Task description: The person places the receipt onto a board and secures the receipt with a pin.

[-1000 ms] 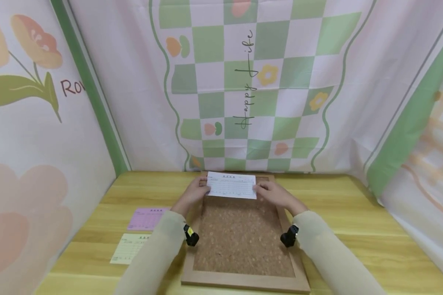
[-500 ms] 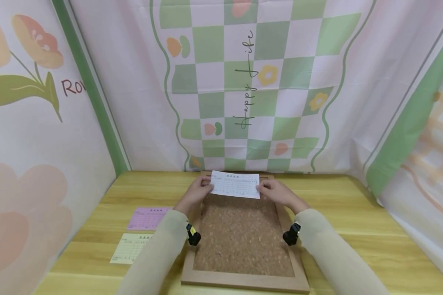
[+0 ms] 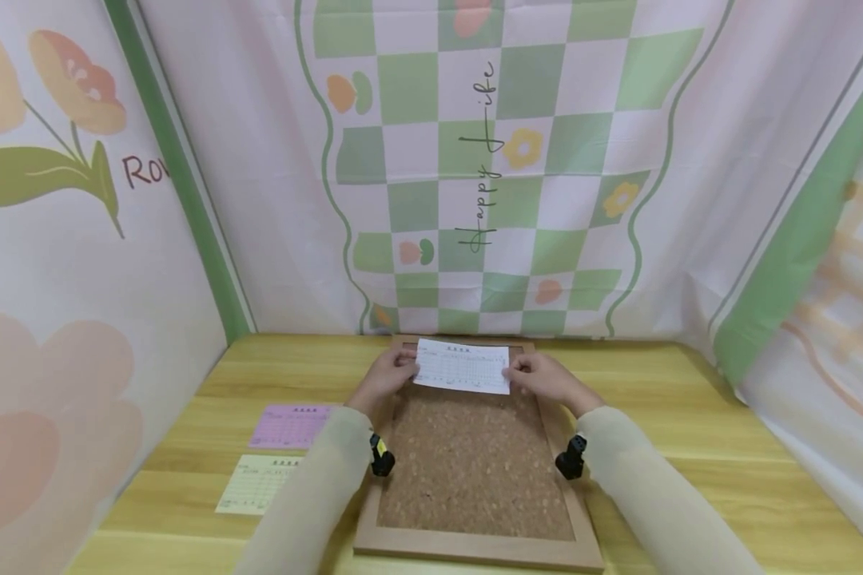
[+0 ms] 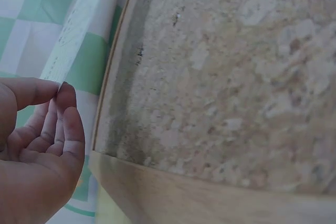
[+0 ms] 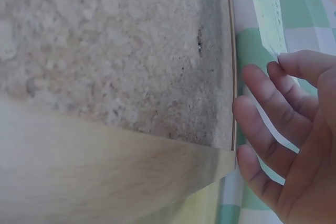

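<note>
A white printed form slip [image 3: 463,367] is held up above the far end of a wood-framed cork board [image 3: 475,471]. My left hand [image 3: 390,375] pinches its left edge between thumb and index finger. At the right edge, my right hand [image 3: 546,378] has the same kind of pinch. Both wrist views show the paper nearly edge-on, apart from the cork, with each hand's other fingers loosely curved below the pinch. The slip hides part of the board's far end.
A purple form slip [image 3: 289,426] and a pale yellow form slip [image 3: 253,484] lie on the wooden table [image 3: 676,399] left of the board, partly hidden by the left sleeve. A patterned curtain [image 3: 467,176] hangs along the table's back edge.
Both hands and the white slip have shifted slightly right. The slip rose a little, then came down a little toward me. The board and the other slips stayed where they were.
</note>
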Available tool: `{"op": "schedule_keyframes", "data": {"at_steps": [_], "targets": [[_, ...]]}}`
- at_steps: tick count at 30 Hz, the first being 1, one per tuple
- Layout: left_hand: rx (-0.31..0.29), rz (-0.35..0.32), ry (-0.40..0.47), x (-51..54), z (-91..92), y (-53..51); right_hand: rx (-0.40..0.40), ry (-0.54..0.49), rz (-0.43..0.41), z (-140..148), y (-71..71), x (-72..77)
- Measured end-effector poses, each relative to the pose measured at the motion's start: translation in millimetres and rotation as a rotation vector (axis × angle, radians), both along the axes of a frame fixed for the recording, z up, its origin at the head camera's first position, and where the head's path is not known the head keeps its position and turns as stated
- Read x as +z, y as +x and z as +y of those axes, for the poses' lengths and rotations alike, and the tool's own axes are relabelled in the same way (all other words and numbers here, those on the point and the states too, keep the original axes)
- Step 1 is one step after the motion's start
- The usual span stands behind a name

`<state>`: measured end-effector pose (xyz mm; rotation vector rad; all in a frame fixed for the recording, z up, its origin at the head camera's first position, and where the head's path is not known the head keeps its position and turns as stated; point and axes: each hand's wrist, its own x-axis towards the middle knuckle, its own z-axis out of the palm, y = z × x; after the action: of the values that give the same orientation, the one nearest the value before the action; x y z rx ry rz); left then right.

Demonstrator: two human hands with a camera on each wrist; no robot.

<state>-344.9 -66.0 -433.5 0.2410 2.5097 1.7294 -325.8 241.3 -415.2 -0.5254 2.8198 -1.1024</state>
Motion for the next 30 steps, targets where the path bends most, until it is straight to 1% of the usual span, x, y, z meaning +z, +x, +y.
{"op": "schedule_keyframes", "data": {"at_steps": [5,11,17,22,26,30], "targets": [[-0.009,-0.009,-0.023,-4.4,1.6,-1.6,-0.024,0.021,-0.011,1.9,-2.3,-1.6],[0.024,-0.039,-0.031,-6.5,5.3,-0.6,-0.054,0.036,-0.049,2.4,-5.6,-2.6],[0.037,-0.032,-0.043,-9.5,8.6,-2.5,-0.055,0.01,-0.082,3.4,-8.9,-7.6],[0.055,-0.061,-0.065,-13.2,11.2,-6.0,-0.062,0.015,-0.111,4.6,-9.8,-11.8],[0.054,-0.068,-0.076,-15.8,12.0,-8.5,-0.069,0.023,-0.134,4.5,-9.0,-12.7],[0.049,-0.058,-0.097,-17.9,12.6,-10.4,-0.062,0.02,-0.165,5.4,-8.2,-14.0]]}}
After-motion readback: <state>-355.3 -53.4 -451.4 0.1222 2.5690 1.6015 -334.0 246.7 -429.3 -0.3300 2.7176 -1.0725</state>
